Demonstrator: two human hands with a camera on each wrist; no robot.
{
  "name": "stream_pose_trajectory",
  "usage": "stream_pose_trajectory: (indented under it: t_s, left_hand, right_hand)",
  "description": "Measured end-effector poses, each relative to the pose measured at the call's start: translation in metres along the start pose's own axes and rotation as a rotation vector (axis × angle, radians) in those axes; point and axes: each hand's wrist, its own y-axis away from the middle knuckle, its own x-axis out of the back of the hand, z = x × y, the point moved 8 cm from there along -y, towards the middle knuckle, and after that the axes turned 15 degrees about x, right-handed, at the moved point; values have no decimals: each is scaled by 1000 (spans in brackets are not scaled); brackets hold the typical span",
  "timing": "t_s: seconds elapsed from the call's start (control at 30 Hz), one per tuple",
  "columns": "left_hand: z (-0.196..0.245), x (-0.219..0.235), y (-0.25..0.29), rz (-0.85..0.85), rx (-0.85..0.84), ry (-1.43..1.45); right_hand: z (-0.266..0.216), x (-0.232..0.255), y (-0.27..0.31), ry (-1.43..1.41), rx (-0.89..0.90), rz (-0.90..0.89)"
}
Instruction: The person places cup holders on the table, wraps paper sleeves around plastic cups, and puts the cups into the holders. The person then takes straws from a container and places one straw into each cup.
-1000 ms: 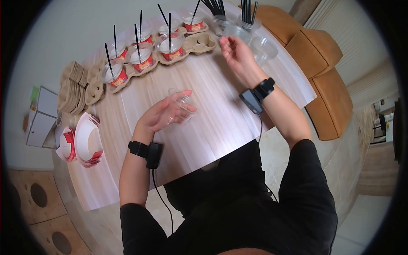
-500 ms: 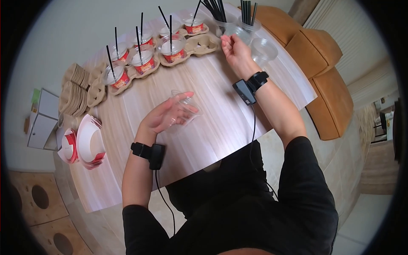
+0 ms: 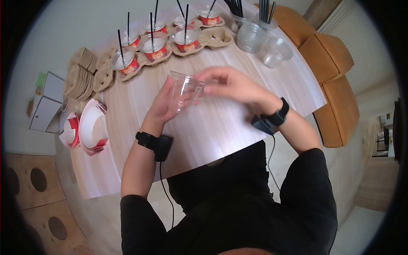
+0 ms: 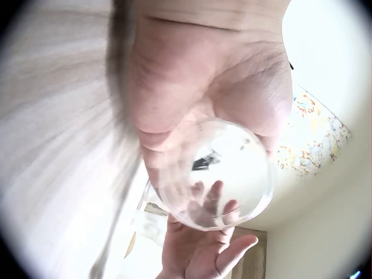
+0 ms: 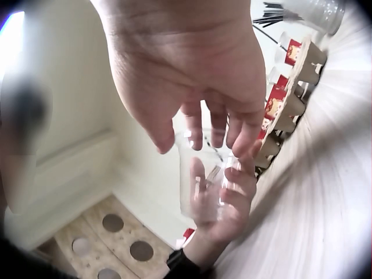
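Note:
Above the table's middle, the left hand (image 3: 163,102) grips a clear plastic cup (image 3: 182,91), tilted, its fingers round the side. The right hand (image 3: 238,85) reaches to the cup's rim from the right. In the right wrist view, the right thumb and fingers (image 5: 218,131) are spread around the mouth of the cup (image 5: 185,174); whether they touch it I cannot tell. The left hand (image 5: 224,218) is at the cup's other end. The left wrist view shows the cup's round base below the left palm (image 4: 203,81), with the right hand (image 4: 195,250) beyond.
Along the back, cardboard carriers (image 3: 216,37) hold several red-labelled cups (image 3: 156,54) with black straws. Stacked carriers (image 3: 80,83) and red-and-white paper items (image 3: 91,127) are at the left. Clear cups (image 3: 277,52) and a straw bundle (image 3: 265,12) stand at the back right.
The right hand has moved from the clear cups at the back right to the rim of the held cup. The left hand has raised the cup slightly and turned it more upright.

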Motion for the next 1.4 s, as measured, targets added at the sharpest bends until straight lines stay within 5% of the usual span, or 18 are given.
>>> stream_pose_trajectory:
  t_s: [0.07, 0.13, 0.2, 0.27, 0.4, 0.47, 0.67, 0.87, 0.97, 1.03, 1.1, 1.27, 1.4]
  left_hand:
    - [-3, -9, -1, -66, 2, -20]
    - [-10, -27, -1, -160, 21, -31]
    - [-7, -24, -1, 78, 21, -62]
    - [-7, 15, -6, 8, 4, 38]
    - [11, 25, -1, -18, -59, 277]
    - [19, 36, 5, -40, -72, 275]
    - [41, 60, 24, 50, -184, 328]
    - [41, 72, 26, 83, -204, 324]
    - [42, 70, 25, 85, -195, 304]
    - [39, 70, 24, 76, -155, 323]
    - [40, 70, 23, 77, -158, 320]
    - [37, 73, 22, 129, -140, 348]
    - [36, 75, 22, 197, -179, 276]
  right_hand:
    - [-19, -23, 4, 254, 331, -216]
    - [-31, -16, 12, 314, 291, -210]
    - [-45, -2, 19, 386, 237, -206]
    - [-80, 43, 24, 668, 417, 26]
    - [-127, 131, 37, 1221, 371, 361]
    - [-134, 182, 46, 1385, 401, 366]
    - [-96, 207, 56, 1469, 140, 146]
    - [-85, 210, 56, 1406, -9, 134]
    - [-103, 182, 46, 1539, 251, 117]
    - [-101, 166, 38, 1425, 235, 206]
    - [-92, 153, 34, 923, 372, 336]
    - [18, 82, 0, -98, -35, 298]
    - [55, 71, -29, -241, -17, 232]
